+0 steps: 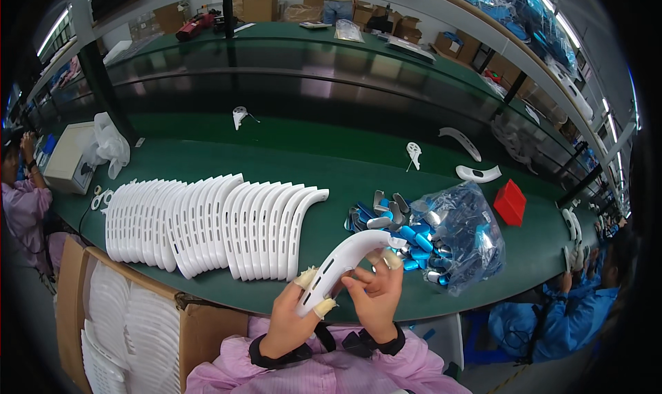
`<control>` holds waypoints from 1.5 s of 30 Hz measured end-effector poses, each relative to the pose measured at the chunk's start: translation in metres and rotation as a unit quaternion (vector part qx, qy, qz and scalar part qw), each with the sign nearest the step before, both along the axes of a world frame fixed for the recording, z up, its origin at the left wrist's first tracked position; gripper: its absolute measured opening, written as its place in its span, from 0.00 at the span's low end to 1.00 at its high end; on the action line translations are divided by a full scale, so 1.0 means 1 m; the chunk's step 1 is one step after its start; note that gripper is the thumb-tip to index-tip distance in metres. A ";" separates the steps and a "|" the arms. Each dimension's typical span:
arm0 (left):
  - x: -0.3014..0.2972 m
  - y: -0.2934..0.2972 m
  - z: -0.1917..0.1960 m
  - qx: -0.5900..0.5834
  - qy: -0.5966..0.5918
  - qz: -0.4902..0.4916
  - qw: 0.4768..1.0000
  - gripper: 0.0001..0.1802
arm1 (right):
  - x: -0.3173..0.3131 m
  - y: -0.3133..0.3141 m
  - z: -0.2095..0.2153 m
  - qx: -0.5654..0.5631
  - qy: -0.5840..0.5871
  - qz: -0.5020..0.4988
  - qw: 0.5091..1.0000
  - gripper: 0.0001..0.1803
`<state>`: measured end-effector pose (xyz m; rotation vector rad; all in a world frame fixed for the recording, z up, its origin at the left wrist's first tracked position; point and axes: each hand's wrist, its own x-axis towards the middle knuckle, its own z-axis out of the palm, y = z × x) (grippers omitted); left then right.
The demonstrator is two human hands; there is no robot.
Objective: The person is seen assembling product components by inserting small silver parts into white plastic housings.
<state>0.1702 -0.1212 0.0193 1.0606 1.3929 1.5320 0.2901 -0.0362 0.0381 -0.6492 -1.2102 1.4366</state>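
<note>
A curved white plastic shell with a row of dark slots is held up at a slant in front of my body. My left hand grips its lower end between covered fingertips. Toward the shell's upper end, my right hand is curled with its thumb against the inner edge and its fingers near the tip. Pale finger covers show on both hands. Whether a small part sits at that tip under my right fingers is hard to make out. Just beyond lies a pile of shiny blue and silver caps, partly spilling from a clear plastic bag.
Many matching shells stand in a tight row on the green table. A cardboard box of shells is at lower left. A red bin and two loose curved parts lie right. Co-workers sit at both sides.
</note>
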 end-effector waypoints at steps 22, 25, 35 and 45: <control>0.004 0.001 -0.004 0.048 0.014 0.014 0.999 0.27 | 0.022 0.033 -0.003 -0.165 0.023 0.199 0.966 0.21; 0.003 0.004 -0.005 0.029 -0.048 -0.003 0.998 0.29 | 0.016 0.033 -0.003 -0.150 -0.015 0.180 0.972 0.20; -0.037 0.038 0.000 0.057 0.347 0.104 0.930 0.27 | 0.007 0.053 -0.001 -0.158 -0.117 0.276 0.941 0.21; -0.039 0.043 -0.017 0.032 0.482 0.098 0.870 0.18 | -0.015 0.207 -0.055 0.224 -0.401 -0.160 0.874 0.27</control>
